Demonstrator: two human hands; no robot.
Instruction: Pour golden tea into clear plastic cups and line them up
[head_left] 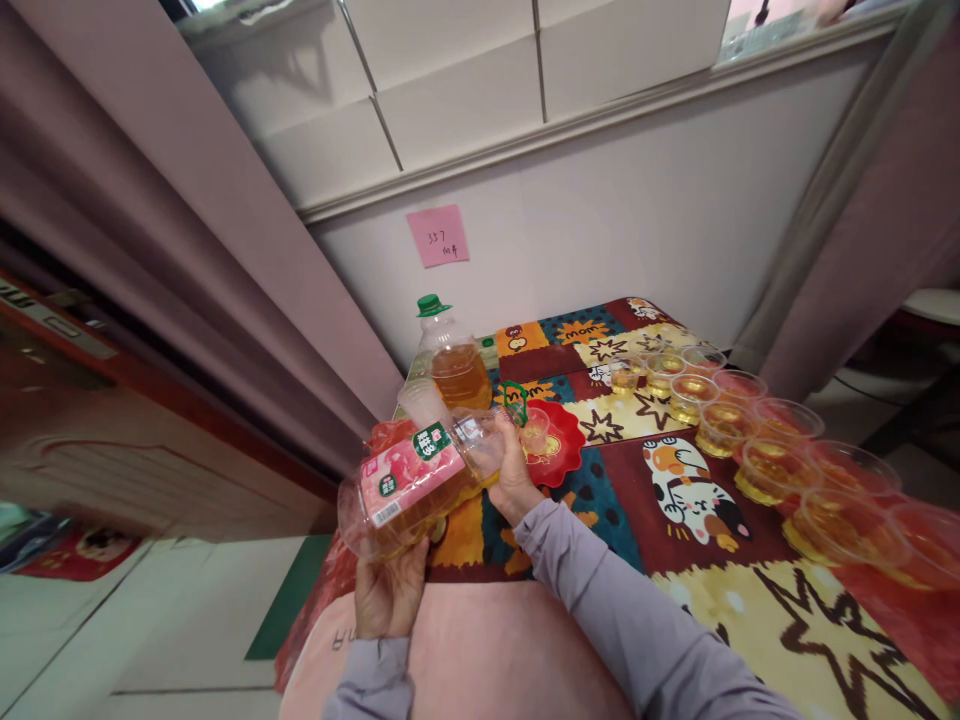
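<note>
Above the near left part of the tabletop [619, 500], in the head view, I see the pink-labelled bottle [412, 472] tipped, its neck toward a clear cup [535, 434] on a red plate [568, 468]. The right hand [514, 472] has its fingers curled around the neck; the left hand [391, 590] supports the base from below, but I can't tell how far its fingers close. I judge this as pouring, which calls for a steady tilt next. Amber liquid part-fills the upright green-capped bottle [461, 372]; the cups at right [721, 430] hold yellow liquid.
</note>
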